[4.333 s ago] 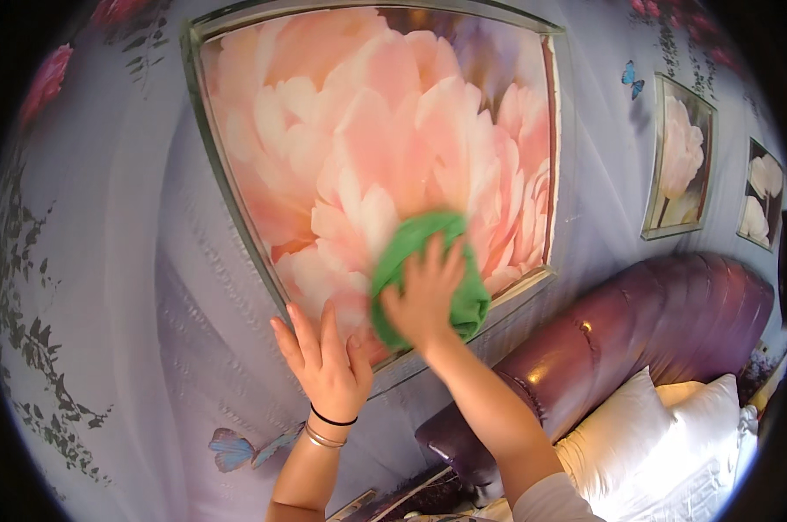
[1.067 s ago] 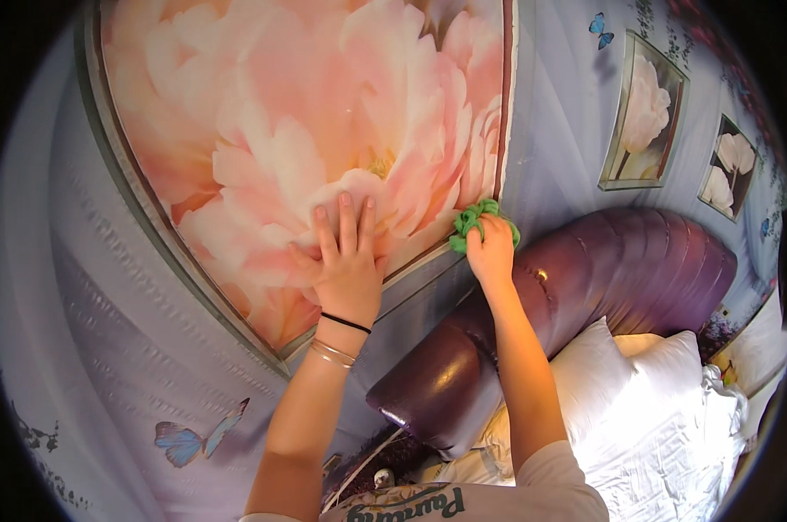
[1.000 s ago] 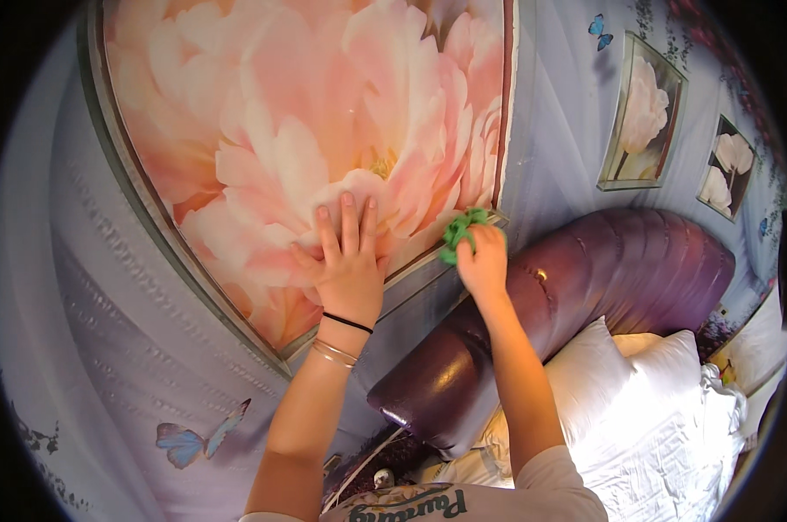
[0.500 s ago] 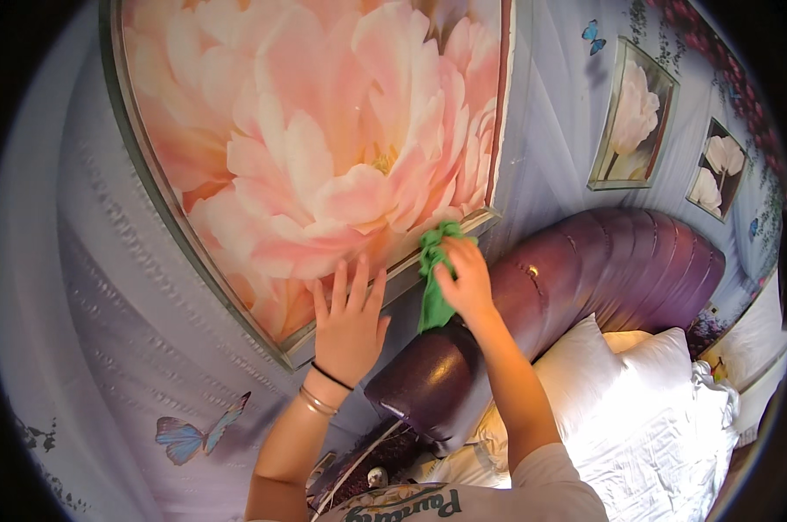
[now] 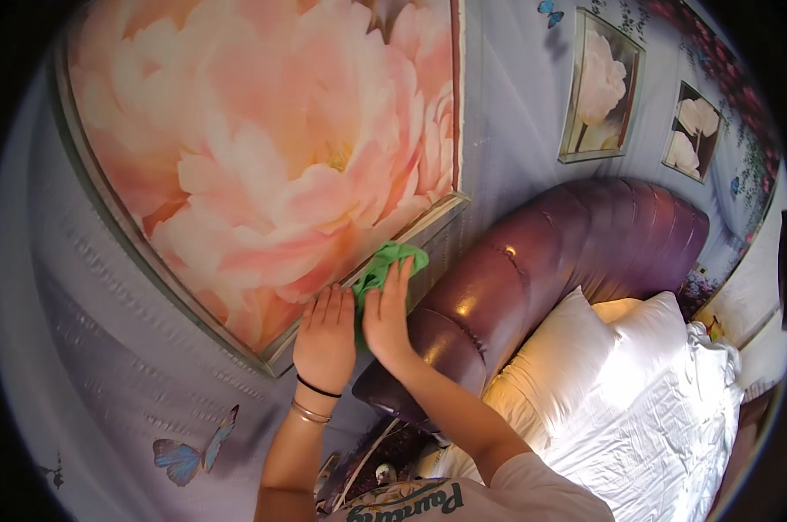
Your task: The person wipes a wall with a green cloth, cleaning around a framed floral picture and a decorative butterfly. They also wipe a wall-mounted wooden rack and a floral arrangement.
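A large wall picture of a pink flower (image 5: 263, 209) fills the upper left, edged by a thin silvery frame. My right hand (image 5: 388, 315) holds a crumpled green cloth (image 5: 378, 268) against the frame's lower edge; part of the cloth is hidden beneath its fingers. Close beside it on the left, my left hand (image 5: 325, 337) rests with fingers stretched out and nearly together at the bottom border of the picture. A dark band and thin bracelets circle that wrist. The left fingertips lie very near the cloth; whether they touch it I cannot tell.
Right of my arms curves a padded purple headboard (image 5: 550, 252). White pillows (image 5: 554, 352) and a rumpled white sheet (image 5: 646, 435) lie beyond it. Two smaller framed flower pictures, one tall (image 5: 600, 87) and one small (image 5: 693, 130), hang on the lilac, butterfly-printed wall (image 5: 498, 96).
My right hand has slid the cloth left and down along the frame's lower edge, up beside my left hand. My left fingers have come from spread to nearly together. The view has shifted.
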Action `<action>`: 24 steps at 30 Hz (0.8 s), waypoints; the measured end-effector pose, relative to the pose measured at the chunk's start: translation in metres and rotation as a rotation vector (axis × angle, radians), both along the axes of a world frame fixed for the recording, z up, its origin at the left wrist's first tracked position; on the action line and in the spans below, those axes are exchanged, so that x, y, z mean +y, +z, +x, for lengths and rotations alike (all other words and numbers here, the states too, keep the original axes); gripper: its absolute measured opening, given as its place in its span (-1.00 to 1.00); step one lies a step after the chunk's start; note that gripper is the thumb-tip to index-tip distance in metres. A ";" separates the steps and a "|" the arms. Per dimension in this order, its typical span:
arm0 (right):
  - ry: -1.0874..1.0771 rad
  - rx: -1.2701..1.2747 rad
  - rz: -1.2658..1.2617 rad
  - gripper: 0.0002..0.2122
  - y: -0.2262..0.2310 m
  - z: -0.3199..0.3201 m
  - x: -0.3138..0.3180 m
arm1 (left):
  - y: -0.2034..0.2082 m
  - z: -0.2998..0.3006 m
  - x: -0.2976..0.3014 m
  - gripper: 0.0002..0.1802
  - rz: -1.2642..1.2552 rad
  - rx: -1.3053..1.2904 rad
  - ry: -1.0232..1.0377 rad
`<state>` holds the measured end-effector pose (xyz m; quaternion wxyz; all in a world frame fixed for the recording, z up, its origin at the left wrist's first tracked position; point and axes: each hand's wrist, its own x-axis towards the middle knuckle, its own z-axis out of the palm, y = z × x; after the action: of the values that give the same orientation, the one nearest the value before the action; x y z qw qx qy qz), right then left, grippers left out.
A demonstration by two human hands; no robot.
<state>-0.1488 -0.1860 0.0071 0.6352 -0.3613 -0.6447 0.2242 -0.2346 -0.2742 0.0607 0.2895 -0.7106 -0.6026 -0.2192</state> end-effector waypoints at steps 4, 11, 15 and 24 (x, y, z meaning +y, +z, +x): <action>-0.027 0.060 -0.025 -0.45 0.008 -0.001 0.021 | 0.002 0.001 -0.002 -0.55 -0.002 0.030 0.024; -0.363 -0.087 0.020 -0.45 0.001 0.079 0.162 | -0.003 0.002 0.004 -0.62 0.021 0.005 0.018; -0.474 -0.278 -0.022 -0.51 0.005 0.087 0.168 | -0.005 -0.001 0.003 -0.64 0.041 0.024 0.007; -0.232 -0.472 0.335 -0.66 0.019 0.046 0.046 | -0.006 0.001 0.002 -0.68 0.091 -0.026 -0.005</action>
<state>-0.1025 -0.1397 0.0258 0.5399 -0.3648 -0.7570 -0.0495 -0.2331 -0.2722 0.0550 0.3131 -0.6954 -0.5939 -0.2563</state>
